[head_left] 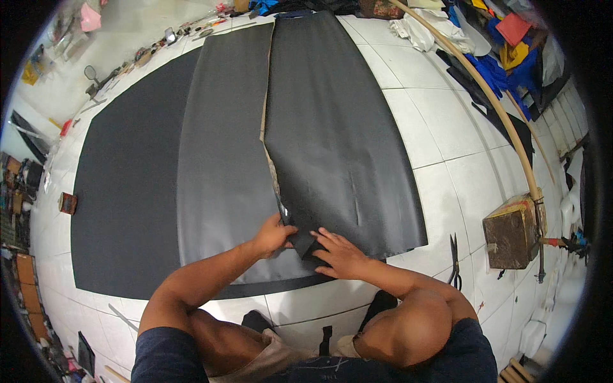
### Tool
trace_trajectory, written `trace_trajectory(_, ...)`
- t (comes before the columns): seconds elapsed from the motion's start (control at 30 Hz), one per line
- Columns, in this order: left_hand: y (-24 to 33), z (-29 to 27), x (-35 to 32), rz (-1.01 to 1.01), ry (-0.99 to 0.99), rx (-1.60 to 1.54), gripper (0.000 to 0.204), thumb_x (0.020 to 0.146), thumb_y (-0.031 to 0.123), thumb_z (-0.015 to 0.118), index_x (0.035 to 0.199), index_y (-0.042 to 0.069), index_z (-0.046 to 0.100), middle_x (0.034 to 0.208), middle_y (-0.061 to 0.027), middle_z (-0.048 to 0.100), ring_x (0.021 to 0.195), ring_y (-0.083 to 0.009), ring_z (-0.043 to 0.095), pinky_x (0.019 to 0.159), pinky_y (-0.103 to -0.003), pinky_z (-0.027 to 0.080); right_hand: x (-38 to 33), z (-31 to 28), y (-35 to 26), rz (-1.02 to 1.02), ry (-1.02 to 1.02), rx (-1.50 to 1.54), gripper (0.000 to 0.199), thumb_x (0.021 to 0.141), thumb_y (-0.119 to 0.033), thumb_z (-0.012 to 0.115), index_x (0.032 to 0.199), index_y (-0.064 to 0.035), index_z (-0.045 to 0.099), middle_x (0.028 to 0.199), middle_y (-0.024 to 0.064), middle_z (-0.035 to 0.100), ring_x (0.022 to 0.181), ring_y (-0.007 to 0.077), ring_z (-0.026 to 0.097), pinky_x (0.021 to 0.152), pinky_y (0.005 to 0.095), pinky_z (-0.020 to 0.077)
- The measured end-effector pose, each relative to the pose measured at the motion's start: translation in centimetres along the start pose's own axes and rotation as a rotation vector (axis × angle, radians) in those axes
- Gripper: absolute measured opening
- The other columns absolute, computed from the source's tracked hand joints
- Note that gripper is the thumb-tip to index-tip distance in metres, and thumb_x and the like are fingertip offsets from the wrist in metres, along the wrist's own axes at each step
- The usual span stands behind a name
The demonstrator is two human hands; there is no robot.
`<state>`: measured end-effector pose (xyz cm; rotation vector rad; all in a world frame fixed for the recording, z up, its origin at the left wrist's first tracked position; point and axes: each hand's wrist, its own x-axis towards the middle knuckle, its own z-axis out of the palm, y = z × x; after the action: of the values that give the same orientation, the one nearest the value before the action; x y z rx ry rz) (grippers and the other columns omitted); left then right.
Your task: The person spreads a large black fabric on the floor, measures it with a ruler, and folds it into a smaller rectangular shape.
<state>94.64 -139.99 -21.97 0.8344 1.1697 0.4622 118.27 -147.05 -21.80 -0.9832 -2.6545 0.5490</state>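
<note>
1. A dark grey sheet (332, 127) is lying on the white tiled floor (447, 127), split lengthwise.
2. The left hand (273, 235) is closing its fingers on the cut edge.
3. The right hand (340, 254) is pressing down, fingers spread.
4. Scissors (454, 258) are lying near a wooden box (511, 233).

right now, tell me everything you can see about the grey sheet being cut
The grey sheet is a long, smooth, matte piece, like faux leather or vinyl, lying flat on a larger black mat on the white tiled floor. A cut runs lengthwise from its near edge, splitting it into two panels, with a pale backing showing along the slit. The left hand presses it beside the cut; the right hand holds down a folded-up near corner.
</note>
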Motion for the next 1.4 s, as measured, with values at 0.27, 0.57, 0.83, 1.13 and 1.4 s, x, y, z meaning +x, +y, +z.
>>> trace_trajectory(0.27, -3.2, -9.7, -1.2, -0.052, 0.365, -0.191, 0.039, 0.079, 0.014, 0.050, 0.117, 0.010, 0.047, 0.100, -0.0074, 0.054, 0.082, -0.0203, 0.051, 0.066, -0.035, 0.045, -2.4, -2.0, 2.7, 0.471, 0.200, 0.098, 0.041, 0.082, -0.030, 0.068, 0.114, -0.0047, 0.062, 0.131, 0.0175, 0.052, 0.118, 0.0358, 0.051, 0.099, 0.0481, 0.0383)
trace_trajectory(0.57, -6.9, -14.3, -6.2, 0.127, 0.745, -0.126, 0.023, 0.079, 0.020, 0.052, 0.087, -0.001, 0.056, 0.079, -0.0107, 0.053, 0.072, -0.0214, 0.047, 0.066, -0.036, 0.040, -10.5, -1.2, 7.2, 1.031, 0.457, -0.076, 0.058, 0.086, -0.035, 0.065, 0.130, -0.0038, 0.046, 0.136, 0.0269, 0.040, 0.125, 0.0423, 0.041, 0.102, 0.0497, 0.0352)
trace_trajectory(0.83, -10.9, -13.9, -7.7, 0.417, 0.973, 0.213, 0.035, 0.088, 0.029, 0.062, 0.089, -0.006, 0.061, 0.082, -0.0168, 0.063, 0.076, -0.0246, 0.057, 0.072, -0.039, 0.046, -9.4, -2.3, 5.3, 1.018, 0.336, -0.014, 0.074, 0.083, -0.043, 0.068, 0.140, -0.0064, 0.038, 0.143, 0.0298, 0.030, 0.133, 0.0443, 0.033, 0.107, 0.0482, 0.0341)
trace_trajectory(1.13, -17.3, -19.1, -7.6, 0.070, 0.609, 0.262, 0.017, 0.091, 0.017, 0.061, 0.090, 0.000, 0.064, 0.073, -0.0040, 0.061, 0.063, -0.0137, 0.058, 0.054, -0.029, 0.048, -16.3, -2.6, 14.1, 1.261, 0.356, 0.527, 0.054, 0.092, -0.038, 0.059, 0.130, -0.0006, 0.049, 0.115, 0.0241, 0.060, 0.101, 0.0272, 0.061, 0.080, 0.0341, 0.0512)
trace_trajectory(1.4, -16.0, -17.4, -7.6, 0.262, 0.621, 0.576, 0.018, 0.088, 0.015, 0.066, 0.090, -0.002, 0.061, 0.071, 0.0003, 0.057, 0.063, -0.0090, 0.050, 0.058, -0.024, 0.041, -18.3, -2.2, 13.1, 1.300, 0.181, 0.563, 0.045, 0.091, -0.041, 0.060, 0.092, 0.0037, 0.061, 0.079, 0.0106, 0.059, 0.066, 0.0193, 0.060, 0.057, 0.0330, 0.0527)
